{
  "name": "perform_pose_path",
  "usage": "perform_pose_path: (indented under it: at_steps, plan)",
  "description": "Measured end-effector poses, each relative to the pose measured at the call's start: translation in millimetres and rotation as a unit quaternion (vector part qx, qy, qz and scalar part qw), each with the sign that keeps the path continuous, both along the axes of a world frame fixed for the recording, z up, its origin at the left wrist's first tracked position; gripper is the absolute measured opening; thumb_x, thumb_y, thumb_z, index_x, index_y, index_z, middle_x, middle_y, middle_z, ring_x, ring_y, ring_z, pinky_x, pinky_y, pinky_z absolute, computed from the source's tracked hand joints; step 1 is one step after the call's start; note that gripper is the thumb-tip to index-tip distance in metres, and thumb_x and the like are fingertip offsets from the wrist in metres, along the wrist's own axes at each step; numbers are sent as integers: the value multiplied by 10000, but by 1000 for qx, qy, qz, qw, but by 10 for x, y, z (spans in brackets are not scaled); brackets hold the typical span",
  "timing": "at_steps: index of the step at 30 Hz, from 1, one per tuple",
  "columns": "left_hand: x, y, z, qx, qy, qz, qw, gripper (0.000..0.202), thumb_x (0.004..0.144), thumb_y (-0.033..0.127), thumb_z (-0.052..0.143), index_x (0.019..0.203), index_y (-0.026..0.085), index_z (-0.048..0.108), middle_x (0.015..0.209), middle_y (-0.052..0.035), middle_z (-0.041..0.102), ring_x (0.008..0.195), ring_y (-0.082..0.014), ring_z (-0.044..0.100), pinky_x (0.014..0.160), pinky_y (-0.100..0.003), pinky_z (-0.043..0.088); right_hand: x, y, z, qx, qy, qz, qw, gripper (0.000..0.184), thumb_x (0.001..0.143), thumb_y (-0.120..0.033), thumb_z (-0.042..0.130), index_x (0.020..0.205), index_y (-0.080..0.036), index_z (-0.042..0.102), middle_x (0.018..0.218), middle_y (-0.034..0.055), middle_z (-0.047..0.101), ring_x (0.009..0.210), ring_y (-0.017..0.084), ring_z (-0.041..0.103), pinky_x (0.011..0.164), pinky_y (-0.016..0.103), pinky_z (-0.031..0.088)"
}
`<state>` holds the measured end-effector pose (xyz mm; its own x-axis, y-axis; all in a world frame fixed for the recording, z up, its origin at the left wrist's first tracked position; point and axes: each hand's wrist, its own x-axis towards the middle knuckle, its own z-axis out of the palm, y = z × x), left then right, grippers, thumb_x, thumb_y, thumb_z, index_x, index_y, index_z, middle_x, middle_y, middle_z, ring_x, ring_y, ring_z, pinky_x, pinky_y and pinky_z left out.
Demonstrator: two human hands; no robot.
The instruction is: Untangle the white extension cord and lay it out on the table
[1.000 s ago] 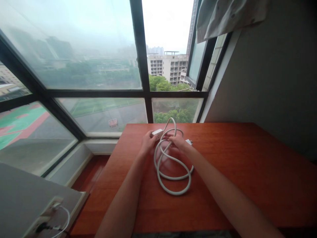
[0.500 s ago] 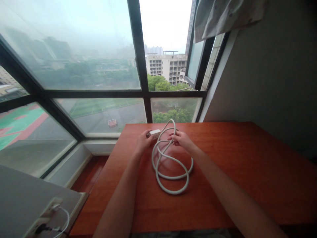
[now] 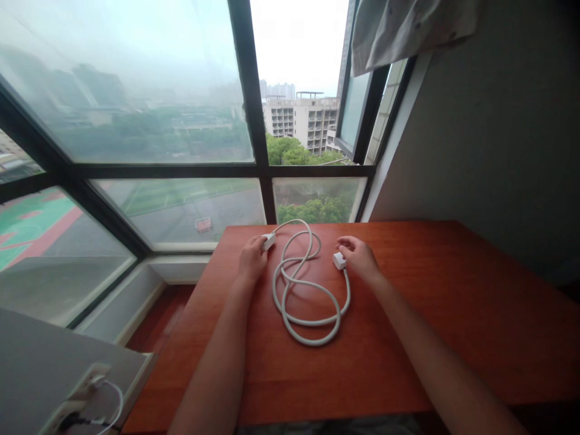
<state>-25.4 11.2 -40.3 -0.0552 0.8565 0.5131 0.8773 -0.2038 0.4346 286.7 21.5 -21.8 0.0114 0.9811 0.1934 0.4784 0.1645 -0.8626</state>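
Observation:
A white extension cord lies in loose loops of cable (image 3: pixel 317 343) on the wooden table. My left hand (image 3: pixel 254 258) is closed on its white socket block (image 3: pixel 269 241) near the far edge, left of the loops. At the right end of the cable is a white plug (image 3: pixel 339 261). My right hand (image 3: pixel 361 258) is just above and beside this plug, its fingers loosely bent and a little apart. It does not appear to grip the plug; whether the thumb touches it is hard to see.
The reddish-brown table (image 3: pixel 453 314) reaches to the window frame (image 3: pixel 267 199). Low on the left, a wall outlet (image 3: pixel 93 383) has a white cable (image 3: pixel 121 402) and a black plug (image 3: pixel 75 418) in it. A grey curtain (image 3: pixel 408 30) hangs at upper right.
My right hand has let go of the cable and moved right, beside the plug, which now shows. My left hand has shifted left with the socket block, and the upper loops have spread out.

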Motion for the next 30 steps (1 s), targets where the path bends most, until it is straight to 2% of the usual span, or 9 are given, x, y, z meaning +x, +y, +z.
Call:
perform_pose_path:
  at_steps: [4, 10, 12, 15, 18, 21, 23, 25, 30]
  plan:
    - [-2, -2, -44, -26, 25, -15, 999, 424, 730, 76, 548, 1134, 173, 634, 1212, -121, 628, 1088, -257, 612, 979, -360, 483, 163, -43, -97, 64, -155, -41, 985, 325, 813, -304, 555, 1093, -168, 651, 1082, 93, 680, 853, 198, 646, 811, 324, 498]
    - [48, -15, -61, -31, 22, -29, 999, 370, 760, 148, 571, 1122, 175, 642, 1206, -121, 616, 1096, -251, 607, 983, -352, 482, 177, -224, -287, 30, -255, -12, 966, 548, 836, -395, 574, 1322, -149, 508, 1278, 158, 555, 1000, 245, 623, 878, 347, 476]
    - [82, -35, 17, -36, 29, -14, 999, 334, 786, 172, 564, 1110, 166, 648, 1205, -131, 618, 1075, -255, 615, 963, -355, 488, 170, -272, -322, 16, -262, -5, 965, 551, 843, -370, 571, 1343, -154, 481, 1286, 157, 543, 978, 236, 625, 867, 341, 474]
    - [169, -113, 253, -43, 58, 9, 997, 302, 821, 203, 547, 1102, 175, 655, 1171, -123, 639, 1003, -237, 635, 906, -327, 493, 164, -335, -343, 2, -262, 7, 965, 560, 840, -331, 581, 1359, -160, 458, 1273, 149, 545, 965, 227, 626, 839, 321, 474]
    - [299, -270, 533, -83, 105, 42, 990, 219, 851, 272, 532, 968, 170, 687, 986, -117, 689, 866, -236, 653, 780, -304, 489, 153, -394, -331, -7, -274, 9, 962, 596, 824, -303, 605, 1374, -149, 438, 1273, 162, 547, 1010, 245, 613, 825, 316, 463]
    - [453, -510, 701, -188, 137, 17, 973, 239, 856, 362, 537, 773, 189, 680, 747, -88, 691, 710, -222, 647, 649, -274, 449, 142, -442, -290, -34, -289, -3, 957, 622, 827, -263, 602, 1401, -136, 399, 1176, 162, 618, 998, 256, 621, 779, 308, 443]
    - [555, -701, 719, -253, 146, 1, 956, 245, 832, 392, 573, 713, 198, 665, 725, -87, 692, 693, -226, 651, 622, -269, 431, 143, -464, -259, -55, -291, 4, 955, 622, 832, -227, 589, 1411, -134, 382, 1032, 129, 682, 920, 248, 647, 729, 297, 425]
    - [645, -892, 685, -293, 159, -1, 943, 209, 823, 398, 588, 762, 211, 661, 789, -88, 711, 734, -241, 668, 630, -274, 432, 153, -487, -237, -63, -286, 13, 956, 638, 831, -215, 591, 1423, -137, 366, 921, 96, 709, 856, 241, 662, 692, 288, 408]
    - [749, -1242, 554, -316, 182, 11, 931, 184, 860, 343, 555, 991, 225, 608, 974, -100, 712, 875, -276, 682, 681, -304, 451, 205, -578, -234, -46, -258, 26, 965, 566, 822, -204, 601, 1366, -211, 448, 872, 44, 720, 801, 209, 667, 652, 262, 383]
